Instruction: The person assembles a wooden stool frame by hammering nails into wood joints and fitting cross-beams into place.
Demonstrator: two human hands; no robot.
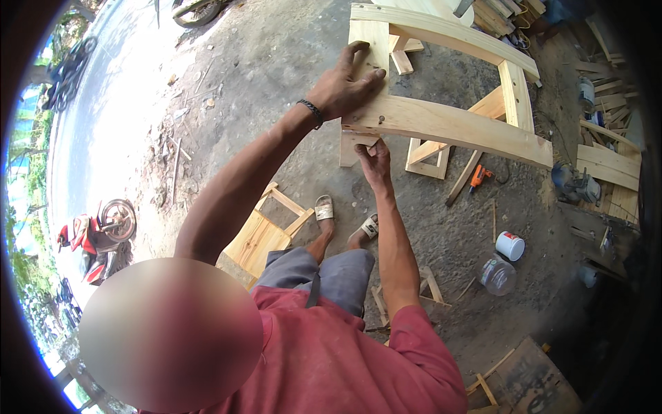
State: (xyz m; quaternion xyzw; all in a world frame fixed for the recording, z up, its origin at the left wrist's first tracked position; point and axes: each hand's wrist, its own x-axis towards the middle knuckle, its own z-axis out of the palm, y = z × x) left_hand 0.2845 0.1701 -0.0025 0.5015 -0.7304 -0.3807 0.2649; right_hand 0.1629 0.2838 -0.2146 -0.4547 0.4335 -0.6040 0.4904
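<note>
A pale wooden frame (448,126) of long side boards and short crosspieces stands before me, with screw or nail heads in its near board. My left hand (343,86), with a dark bracelet at the wrist, grips the frame's left end plank, its fingers lying over the top face. Just below the near board, my right hand (376,162) has its fingers curled against a short wooden piece (350,150) at the frame's lower left corner. The fingertips are partly hidden by the wood.
On the floor lie an orange power drill (479,178), a white tub (509,245) and a clear plastic jar (497,274). A small wooden stool (262,241) is by my feet. Wood offcuts (610,169) pile up at the right. A red motorcycle (96,234) stands at the left.
</note>
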